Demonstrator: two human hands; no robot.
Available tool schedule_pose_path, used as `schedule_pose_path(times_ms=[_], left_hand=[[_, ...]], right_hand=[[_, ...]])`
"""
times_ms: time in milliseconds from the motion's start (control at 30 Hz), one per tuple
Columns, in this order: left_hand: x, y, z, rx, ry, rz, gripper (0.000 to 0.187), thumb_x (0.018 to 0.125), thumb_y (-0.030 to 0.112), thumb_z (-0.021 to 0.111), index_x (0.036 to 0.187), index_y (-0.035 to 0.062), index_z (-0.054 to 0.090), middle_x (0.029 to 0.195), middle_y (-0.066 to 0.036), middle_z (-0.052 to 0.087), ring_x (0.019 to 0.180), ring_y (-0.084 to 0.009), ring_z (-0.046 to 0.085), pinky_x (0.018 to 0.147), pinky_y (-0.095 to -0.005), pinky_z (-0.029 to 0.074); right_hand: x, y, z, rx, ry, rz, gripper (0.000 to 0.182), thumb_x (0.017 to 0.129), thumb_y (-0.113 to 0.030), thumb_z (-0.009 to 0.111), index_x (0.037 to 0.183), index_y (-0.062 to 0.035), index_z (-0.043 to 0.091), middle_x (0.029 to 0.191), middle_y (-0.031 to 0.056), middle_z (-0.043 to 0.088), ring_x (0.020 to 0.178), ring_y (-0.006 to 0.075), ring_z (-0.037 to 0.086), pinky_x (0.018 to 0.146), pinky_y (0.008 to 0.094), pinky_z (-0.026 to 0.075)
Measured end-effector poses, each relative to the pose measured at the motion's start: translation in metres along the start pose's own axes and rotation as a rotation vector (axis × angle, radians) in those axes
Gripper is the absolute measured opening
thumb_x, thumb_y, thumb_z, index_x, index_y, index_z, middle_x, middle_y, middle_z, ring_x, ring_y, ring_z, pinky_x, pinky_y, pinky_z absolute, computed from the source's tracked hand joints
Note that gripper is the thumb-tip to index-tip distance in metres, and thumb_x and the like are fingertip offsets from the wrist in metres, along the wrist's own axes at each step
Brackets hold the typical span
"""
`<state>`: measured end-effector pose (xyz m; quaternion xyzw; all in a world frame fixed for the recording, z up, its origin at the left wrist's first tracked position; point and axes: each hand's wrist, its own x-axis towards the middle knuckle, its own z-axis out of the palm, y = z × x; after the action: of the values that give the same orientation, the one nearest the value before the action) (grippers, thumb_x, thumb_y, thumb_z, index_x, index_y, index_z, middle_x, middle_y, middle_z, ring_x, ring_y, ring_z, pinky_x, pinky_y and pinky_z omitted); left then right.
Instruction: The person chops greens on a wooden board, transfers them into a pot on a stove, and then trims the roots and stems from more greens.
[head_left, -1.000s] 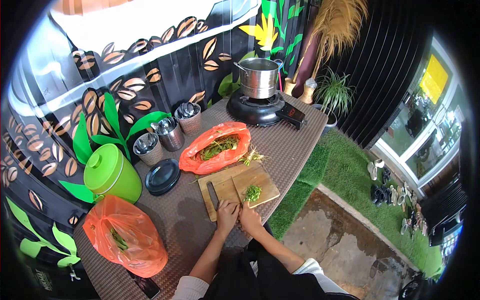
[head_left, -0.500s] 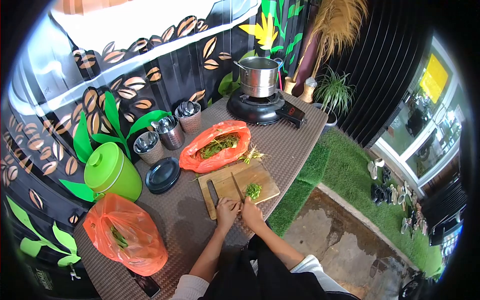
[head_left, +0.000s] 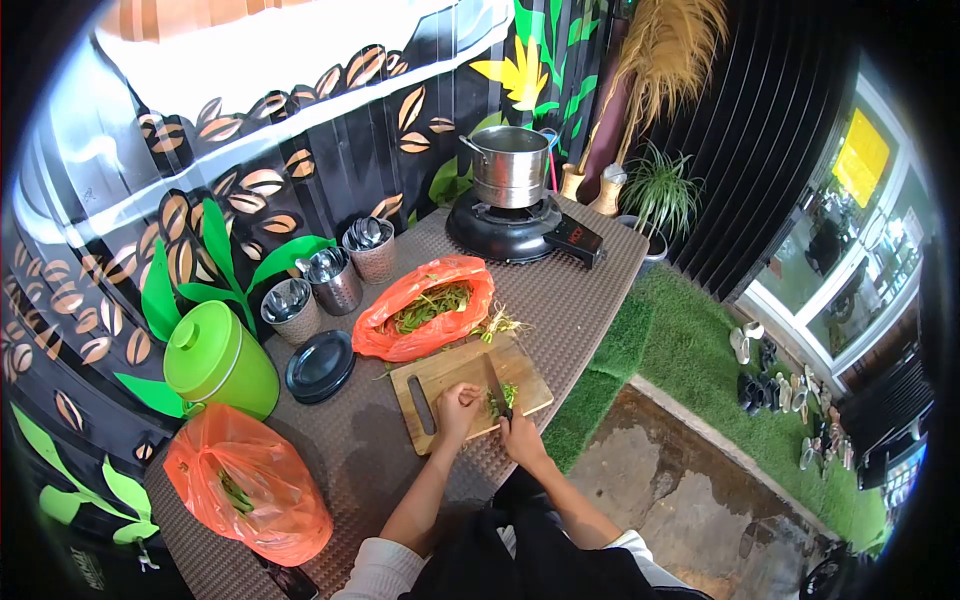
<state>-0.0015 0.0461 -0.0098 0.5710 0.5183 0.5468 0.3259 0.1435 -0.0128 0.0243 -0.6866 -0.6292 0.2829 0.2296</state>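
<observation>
A wooden cutting board (head_left: 450,368) with a slot handle lies near the table's edge. My right hand (head_left: 522,440) grips a knife (head_left: 494,376) by its dark handle, the blade pointing away from me over the board. Chopped green herbs (head_left: 511,393) form a small pile against the blade, partly hidden by it. Left of the knife, my left hand (head_left: 457,412) is over the board with its fingers curled together; what they hold, if anything, is too small to make out. Beyond the board an orange plastic bag (head_left: 388,338) gapes, full of leafy greens (head_left: 432,306).
Pale-rooted stems (head_left: 500,322) lie beside the bag. A steel pot (head_left: 508,180) stands on a black gas stove (head_left: 500,235). Cutlery cups (head_left: 333,284), dark plates (head_left: 320,368), a green lidded bucket (head_left: 225,365) and another orange bag (head_left: 245,495) line the left side.
My left hand has moved up over the board, away from my right hand. The knife has shifted right to the chopped herbs, which now look more spread along the blade.
</observation>
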Motion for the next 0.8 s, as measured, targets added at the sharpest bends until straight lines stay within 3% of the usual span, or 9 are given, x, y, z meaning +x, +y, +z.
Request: schedule_pose_path(times_ms=[167,233,367,433,467,533,633,700,800], left_hand=[[-0.002,-0.008,-0.008,0.12,-0.112,-0.014,0.013,0.072,0.001,0.069,0.085,0.0005,0.067,0.069,-0.008,0.066,0.063,-0.013,0.063,0.057,-0.0253,0.049],[-0.004,-0.011,-0.008,-0.065,-0.114,-0.116,0.017,0.071,0.003,0.071,0.087,0.0003,0.068,0.069,-0.009,0.066,0.06,-0.0135,0.062,0.057,-0.0264,0.049],[-0.008,-0.007,-0.011,0.071,-0.073,-0.022,0.017,0.069,0.005,0.072,0.085,-0.0001,0.068,0.07,-0.008,0.065,0.062,-0.018,0.063,0.06,-0.0305,0.05],[-0.008,0.01,-0.016,0.245,-0.236,0.1,0.034,0.066,0.008,0.074,0.097,-0.0003,0.066,0.087,-0.012,0.065,0.081,-0.0259,0.062,0.075,-0.0363,0.05],[-0.009,0.021,-0.017,0.244,-0.236,0.101,0.034,0.066,0.008,0.074,0.097,-0.0003,0.066,0.087,-0.012,0.065,0.081,-0.0259,0.062,0.075,-0.0363,0.05],[-0.01,0.037,-0.016,0.339,-0.359,0.249,0.058,0.06,0.012,0.078,0.114,0.0012,0.059,0.108,-0.015,0.058,0.103,-0.0324,0.054,0.09,-0.0396,0.044],[-0.004,0.033,-0.012,0.367,-0.464,0.198,0.077,0.055,0.016,0.082,0.124,0.0014,0.051,0.118,-0.017,0.052,0.111,-0.0343,0.047,0.095,-0.0393,0.039],[0.0,0.029,-0.007,0.343,-0.448,0.195,0.077,0.054,0.015,0.083,0.123,0.0019,0.052,0.115,-0.016,0.052,0.109,-0.0337,0.049,0.093,-0.0388,0.041],[0.008,0.027,-0.002,0.294,-0.446,0.165,0.077,0.052,0.015,0.084,0.122,0.003,0.054,0.112,-0.015,0.053,0.105,-0.0326,0.051,0.091,-0.0378,0.043]], right_hand=[[0.008,0.013,-0.017,0.081,0.017,-0.055,0.034,0.09,-0.025,0.05,0.104,0.0056,0.045,0.08,0.0344,0.059,0.08,0.0505,0.058,0.072,0.0561,0.047],[0.007,0.011,-0.024,0.062,0.034,-0.058,0.032,0.09,-0.024,0.051,0.102,0.0054,0.046,0.079,0.0341,0.059,0.08,0.0492,0.058,0.07,0.0554,0.046],[0.007,0.016,-0.03,0.091,0.037,-0.114,0.03,0.091,-0.025,0.051,0.097,0.0035,0.047,0.078,0.0304,0.059,0.079,0.0474,0.058,0.067,0.0515,0.045],[0.008,0.019,-0.031,0.108,0.046,-0.108,0.03,0.091,-0.026,0.051,0.096,0.0034,0.047,0.077,0.0295,0.059,0.078,0.0469,0.059,0.066,0.0505,0.045],[0.009,0.022,-0.031,0.129,0.074,-0.1,0.03,0.092,-0.026,0.05,0.094,0.0036,0.048,0.075,0.0288,0.059,0.076,0.0464,0.059,0.066,0.0498,0.046],[0.013,0.031,-0.03,0.15,0.106,-0.09,0.03,0.092,-0.026,0.05,0.092,0.0039,0.049,0.073,0.028,0.059,0.075,0.0458,0.059,0.065,0.049,0.046],[0.016,0.041,-0.032,0.16,0.143,-0.096,0.031,0.093,-0.027,0.048,0.09,0.004,0.05,0.072,0.0277,0.059,0.074,0.0451,0.06,0.065,0.0493,0.046],[0.018,0.044,-0.035,0.09,0.112,-0.051,0.036,0.094,-0.031,0.046,0.095,0.0044,0.048,0.081,0.0324,0.059,0.08,0.0479,0.059,0.07,0.0527,0.046],[0.017,0.045,-0.035,0.021,0.093,-0.023,0.037,0.094,-0.033,0.046,0.097,0.0038,0.049,0.082,0.0314,0.06,0.079,0.0473,0.059,0.07,0.0532,0.047]])
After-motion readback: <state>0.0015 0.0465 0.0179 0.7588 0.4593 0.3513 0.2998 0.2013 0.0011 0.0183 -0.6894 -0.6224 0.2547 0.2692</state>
